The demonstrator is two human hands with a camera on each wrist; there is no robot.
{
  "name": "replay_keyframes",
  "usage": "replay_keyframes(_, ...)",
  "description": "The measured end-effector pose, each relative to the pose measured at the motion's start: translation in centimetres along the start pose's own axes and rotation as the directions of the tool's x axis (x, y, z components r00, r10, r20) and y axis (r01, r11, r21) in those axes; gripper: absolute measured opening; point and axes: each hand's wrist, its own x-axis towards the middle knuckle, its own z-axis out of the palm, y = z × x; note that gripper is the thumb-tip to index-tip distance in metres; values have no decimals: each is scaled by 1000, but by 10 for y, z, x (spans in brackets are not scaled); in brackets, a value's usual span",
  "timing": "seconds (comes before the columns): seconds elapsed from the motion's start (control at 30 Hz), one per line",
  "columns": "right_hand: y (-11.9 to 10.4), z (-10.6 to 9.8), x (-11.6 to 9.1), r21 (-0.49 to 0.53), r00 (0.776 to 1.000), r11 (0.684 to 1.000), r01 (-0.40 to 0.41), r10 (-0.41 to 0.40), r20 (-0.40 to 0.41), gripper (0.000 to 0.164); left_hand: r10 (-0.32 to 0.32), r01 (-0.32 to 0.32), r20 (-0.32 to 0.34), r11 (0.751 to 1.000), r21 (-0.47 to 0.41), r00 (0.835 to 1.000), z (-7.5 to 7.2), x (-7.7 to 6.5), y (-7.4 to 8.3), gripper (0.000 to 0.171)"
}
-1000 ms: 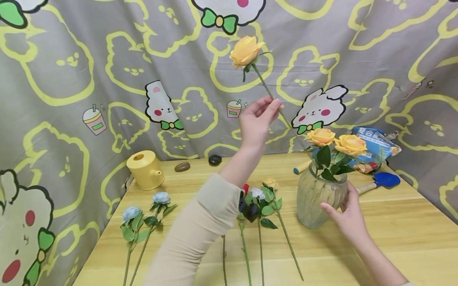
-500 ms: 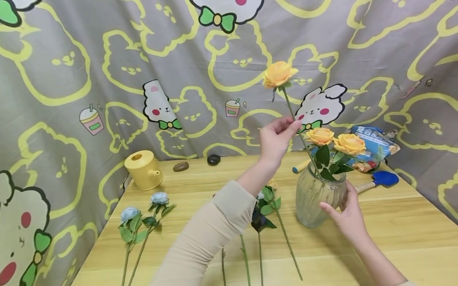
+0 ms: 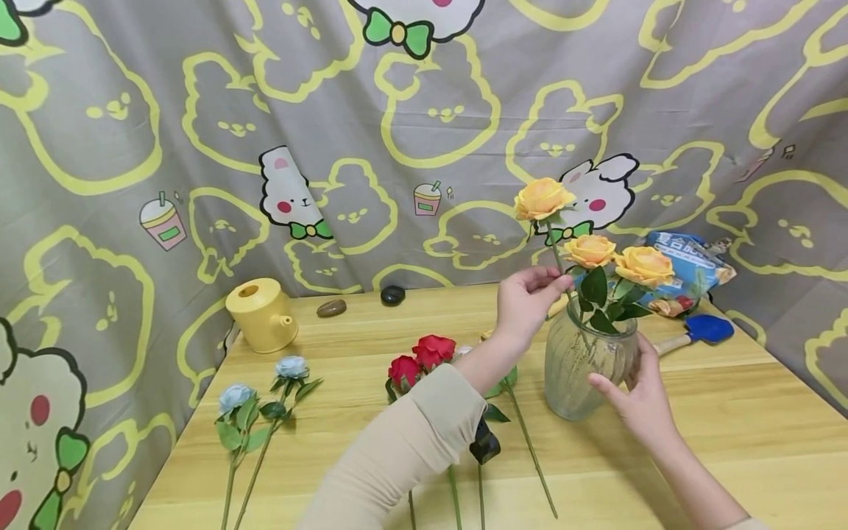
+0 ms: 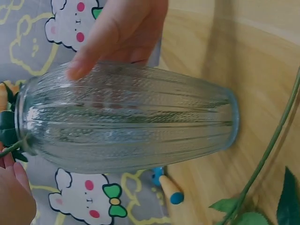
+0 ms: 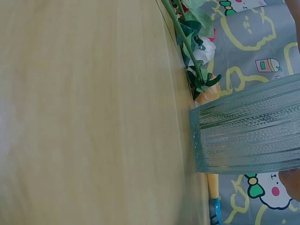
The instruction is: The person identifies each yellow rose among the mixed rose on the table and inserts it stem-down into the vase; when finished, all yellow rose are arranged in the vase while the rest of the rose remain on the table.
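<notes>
My left hand (image 3: 530, 305) pinches the stem of a yellow rose (image 3: 543, 199) above the vase's left rim. The stem's lower part runs into the mouth of the ribbed glass vase (image 3: 576, 375). My right hand (image 3: 639, 397) holds this vase by its right side, the thumb on the near face. Two more yellow roses (image 3: 645, 266) with dark green leaves stand in it. In the left wrist view, the right hand's thumb (image 4: 82, 65) presses on the glass vase (image 4: 131, 122). The right wrist view shows the vase's base (image 5: 199, 140) on the table.
Two light-blue roses (image 3: 236, 398) lie at left. Red roses (image 3: 433, 352) and other stems lie partly under the left arm. A yellow watering can (image 3: 261, 316), brown stone (image 3: 331, 308) and black stone (image 3: 393, 295) stand at the back. Behind the vase are a blue packet (image 3: 689, 261) and a blue-bladed shovel (image 3: 709, 329).
My left hand has moved right and down with the yellow rose, bringing its stem into the vase. The right hand has stayed on the vase. The red roses have come into view.
</notes>
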Motion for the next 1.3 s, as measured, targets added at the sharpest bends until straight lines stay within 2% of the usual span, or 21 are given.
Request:
replay_keyframes(0.2,-1,0,0,-14,1000,1000,-6,6,-5,87,-9,7,31,999,44,999,0,1,-4,13)
replay_keyframes(0.33,-1,0,1,-22,1000,1000,-6,6,-4,88,-8,5,44,998,61,999,-1,0,5,13)
replay_keyframes(0.47,-1,0,0,-19,1000,1000,-5,5,-7,88,-21,16,63,997,77,998,-2,2,6,16)
replay_keyframes(0.67,-1,0,-1,-26,1000,1000,-12,12,-11,87,-41,33,90,996,87,995,-4,6,-4,19)
replay_keyframes(0.83,-1,0,-1,-33,1000,999,-22,21,-7,88,-46,37,84,994,105,995,-4,4,-6,19)
replay_keyframes(1.07,-2,0,-1,-47,999,998,-33,33,2,87,5,-6,27,1000,21,1000,1,3,-8,17)
replay_keyframes(1.2,-2,0,-1,-33,999,999,-33,33,-1,87,-24,23,8,999,33,1000,5,2,-10,16)
replay_keyframes(1.3,-2,0,-2,-25,1000,999,-31,31,-5,87,-60,60,8,998,9,998,6,3,-12,16)
